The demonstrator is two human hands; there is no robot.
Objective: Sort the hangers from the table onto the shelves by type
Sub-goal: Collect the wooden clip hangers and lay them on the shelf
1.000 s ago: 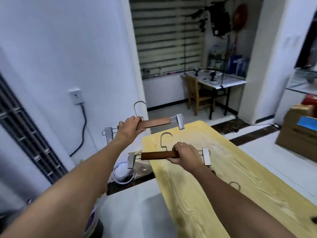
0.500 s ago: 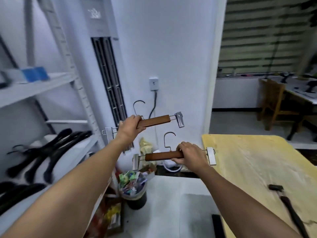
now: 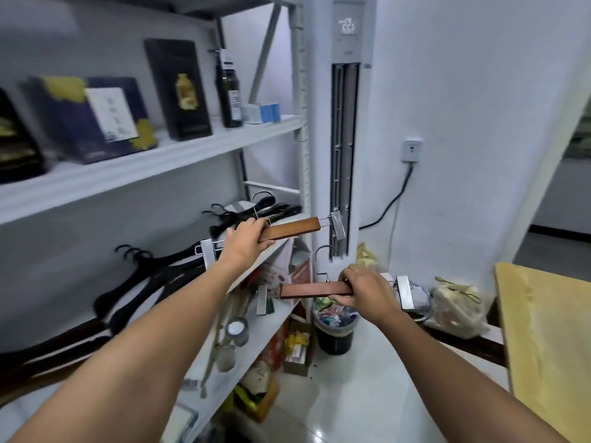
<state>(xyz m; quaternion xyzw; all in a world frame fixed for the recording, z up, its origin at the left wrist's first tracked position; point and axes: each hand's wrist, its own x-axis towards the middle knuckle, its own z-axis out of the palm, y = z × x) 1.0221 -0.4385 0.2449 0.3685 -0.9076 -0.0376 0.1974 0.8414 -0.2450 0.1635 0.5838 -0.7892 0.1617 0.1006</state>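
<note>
L hand (image 3: 246, 238) grips one wooden clip hanger (image 3: 289, 229) above shelf (image 3: 262, 266) w/ black hangers (image 3: 153, 273); R hand (image 3: 364, 287) grips second clip hanger (image 3: 315, 290), lower, near table (image 3: 543, 330).

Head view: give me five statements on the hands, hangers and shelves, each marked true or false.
1. The left hand grips a wooden clip hanger. True.
2. The right hand holds nothing. False: it grips a second wooden clip hanger.
3. Black hangers lie on the level below the upper shelf. True.
4. Both held hangers are all-black plastic. False: each has a brown wooden bar with metal clips at its ends.
5. A dark bottle stands on the floor. False: it stands on the upper shelf, beside the boxes.
</note>
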